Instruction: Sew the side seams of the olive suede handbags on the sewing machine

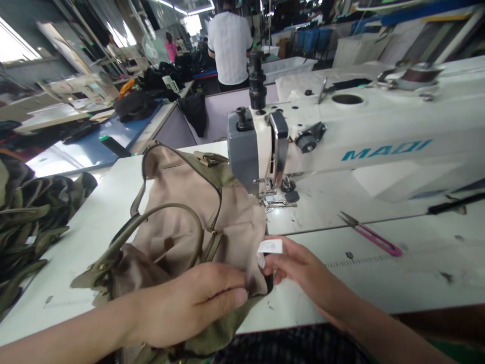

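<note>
An olive-green bag [223, 174] with its beige lining [178, 179] turned out lies open on the machine table, its handle [166, 207] arching over the lining. My left hand [197, 303] rests on the bag's near side, thumb and fingers closed together on the lining. At the bag's right edge, my right hand [291, 260] pinches the fabric edge together with a small white label [271, 246]. The label sits just in front of the sewing machine's presser foot [278, 202], apart from it. The fingertips of my right hand are partly hidden behind the fabric.
A white sewing machine [379, 136] spans the right side. Pink-handled thread snips [373, 235] lie on the table [341, 288], right of my right hand. Several olive pieces [34, 217] are piled at the left. Ahead, a person in a white shirt [230, 48] stands facing away.
</note>
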The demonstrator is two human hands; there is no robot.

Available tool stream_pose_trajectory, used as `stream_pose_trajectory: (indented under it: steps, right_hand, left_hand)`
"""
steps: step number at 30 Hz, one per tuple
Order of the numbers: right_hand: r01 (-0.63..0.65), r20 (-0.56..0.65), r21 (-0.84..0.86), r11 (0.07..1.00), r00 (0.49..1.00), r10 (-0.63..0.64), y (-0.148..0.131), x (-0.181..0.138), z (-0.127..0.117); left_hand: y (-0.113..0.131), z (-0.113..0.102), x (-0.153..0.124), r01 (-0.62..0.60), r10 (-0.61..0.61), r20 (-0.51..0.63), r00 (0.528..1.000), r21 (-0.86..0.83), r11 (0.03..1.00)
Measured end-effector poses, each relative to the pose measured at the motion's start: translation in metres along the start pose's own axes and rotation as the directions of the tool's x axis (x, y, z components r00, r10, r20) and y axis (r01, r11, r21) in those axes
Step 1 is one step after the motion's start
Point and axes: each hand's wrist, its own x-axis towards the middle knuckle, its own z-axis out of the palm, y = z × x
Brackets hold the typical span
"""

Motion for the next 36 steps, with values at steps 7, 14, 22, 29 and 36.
stream_pose_trajectory:
  steps: [7,14,22,29,36]
  right_hand:
    - [-0.114,0.063,0.109,0.987,0.992,0.108,0.002,-0.004,0.012]
    - [0.033,-0.092,0.007,0.999,0.995,-0.032,0.015,0.0,0.004]
    - [0.064,-0.179,-0.247,0.967,0.978,-0.11,0.016,0.009,0.009]
    - [0.124,-0.096,-0.438,0.89,0.978,-0.183,0.019,0.007,0.012]
    - [0.378,0.082,-0.813,0.444,0.828,-0.555,0.02,0.0,0.006]
  left_hand:
    - [0.016,0.031,0.002,0.029,-0.028,0.005,1.0,-0.219,0.975]
    - [0.016,0.041,-0.001,-0.114,0.123,-0.109,0.986,0.084,0.99]
    - [0.016,0.028,0.001,0.001,-0.005,0.02,1.0,0.204,0.979]
    - [-0.002,-0.007,0.026,0.089,-0.106,-0.008,0.994,0.605,0.791]
    - [-0.037,0.015,0.045,-0.127,0.17,-0.027,0.985,0.555,0.822]
